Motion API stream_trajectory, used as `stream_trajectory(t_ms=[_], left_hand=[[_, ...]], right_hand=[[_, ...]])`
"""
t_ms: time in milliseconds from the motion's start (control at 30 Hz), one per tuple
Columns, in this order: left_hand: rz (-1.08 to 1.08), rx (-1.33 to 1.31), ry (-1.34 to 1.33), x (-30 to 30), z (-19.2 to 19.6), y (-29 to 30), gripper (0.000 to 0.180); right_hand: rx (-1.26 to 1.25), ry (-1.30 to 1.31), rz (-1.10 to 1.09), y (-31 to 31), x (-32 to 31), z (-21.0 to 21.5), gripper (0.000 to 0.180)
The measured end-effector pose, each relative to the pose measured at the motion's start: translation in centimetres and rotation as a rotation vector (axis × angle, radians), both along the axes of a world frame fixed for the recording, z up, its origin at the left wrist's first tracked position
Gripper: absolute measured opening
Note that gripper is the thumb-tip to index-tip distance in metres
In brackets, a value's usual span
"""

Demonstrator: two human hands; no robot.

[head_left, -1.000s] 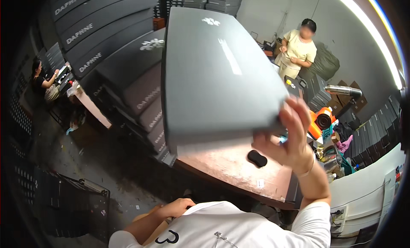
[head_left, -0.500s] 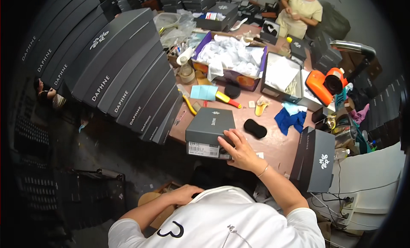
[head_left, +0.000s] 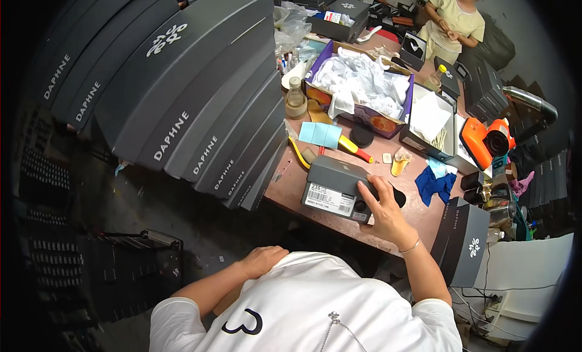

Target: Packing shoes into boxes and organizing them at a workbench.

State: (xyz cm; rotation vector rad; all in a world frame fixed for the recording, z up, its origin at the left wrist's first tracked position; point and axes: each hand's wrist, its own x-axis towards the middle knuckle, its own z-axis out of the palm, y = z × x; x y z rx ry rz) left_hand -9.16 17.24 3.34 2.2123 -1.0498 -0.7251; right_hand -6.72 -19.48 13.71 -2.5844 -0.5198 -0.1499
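My right hand (head_left: 388, 212) grips the right end of a dark grey shoebox (head_left: 336, 176), thumb on the label end and fingers over the lid. The box is closed and sits at the table's near edge, with its white label (head_left: 327, 197) facing me; it looks tilted back a little. Behind that hand a black oval pad (head_left: 399, 197) shows only in part. Low at my waist, my left hand (head_left: 265, 261) is closed at the edge of my white shirt (head_left: 327, 297), its fingertips partly hidden.
Tall stacks of grey shoeboxes (head_left: 200, 103) rise at the left. A purple box of white tissue (head_left: 364, 79), a yellow-handled brush (head_left: 354, 149), a blue cloth (head_left: 435, 185) and an orange heat tool (head_left: 485, 140) lie across the table. A person (head_left: 454, 24) stands at the far side.
The shoebox has tipped so its label end faces me more, with my right hand still on it. My left hand has risen slightly to the shirt edge. The view has shifted left.
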Motion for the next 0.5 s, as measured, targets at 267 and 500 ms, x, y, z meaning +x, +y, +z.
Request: stream_trajectory(t_ms=[267,500], left_hand=[[0.067,0.245,0.189,1.4,2.1,4.9,0.036],[0.239,0.133,1.268,5.3,-2.4,5.5,0.064]], right_hand=[[0.034,-0.008,-0.104,2.2,-1.4,-1.1,0.100],[0.019,-0.329,-0.039,4.3,-6.2,-6.8,0.052]])
